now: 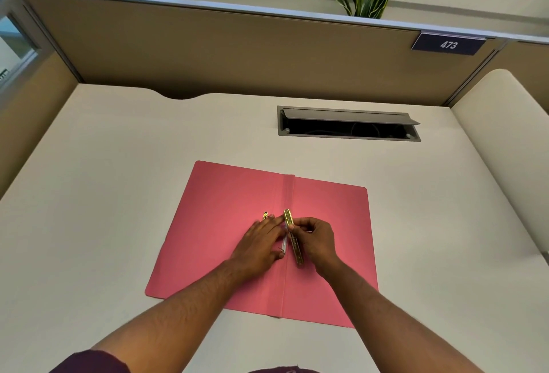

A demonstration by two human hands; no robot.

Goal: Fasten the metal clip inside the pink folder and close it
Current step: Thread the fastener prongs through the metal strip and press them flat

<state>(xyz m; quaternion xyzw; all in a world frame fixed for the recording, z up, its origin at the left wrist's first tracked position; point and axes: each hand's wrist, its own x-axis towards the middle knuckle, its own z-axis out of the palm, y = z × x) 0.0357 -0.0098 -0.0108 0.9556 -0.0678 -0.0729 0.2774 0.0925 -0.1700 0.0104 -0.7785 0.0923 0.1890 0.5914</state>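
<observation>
The pink folder [225, 194] lies open and flat on the white desk. A gold metal clip bar [292, 236] runs along the spine crease, tilted slightly. My right hand [315, 239] pinches this bar near its upper part with thumb and fingers. My left hand [261, 243] lies flat on the left leaf, fingertips against the clip's white strip at the spine. A small gold prong piece [265, 215] pokes up just beyond the left fingertips; another prong end shows by the left thumb.
A grey cable hatch [347, 124] with its lid raised sits in the desk behind the folder. Tan partition walls enclose the desk at the back and left, with a "473" plate [448, 44] at upper right. A rounded white panel [505, 140] stands at right.
</observation>
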